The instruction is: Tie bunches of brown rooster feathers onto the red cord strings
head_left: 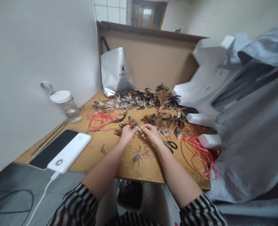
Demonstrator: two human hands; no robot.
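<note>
Over the middle of the table, my left hand is closed around the lower part of a small bundle of brown feathers. My right hand pinches at the pale tied end of the same bundle, its fingertips close to those of my left. Black-handled scissors lie beside my right wrist, partly hidden by it. Below my hands are loose feather scraps. Several tied feather bundles lie just beyond my right hand, and a long pile of feathers stretches behind them.
Red plastic string lies in a heap at left and a larger tangle at right. A white power bank rests on a dark phone. A lidded jar, silver bag, cardboard panel and white foam surround the table.
</note>
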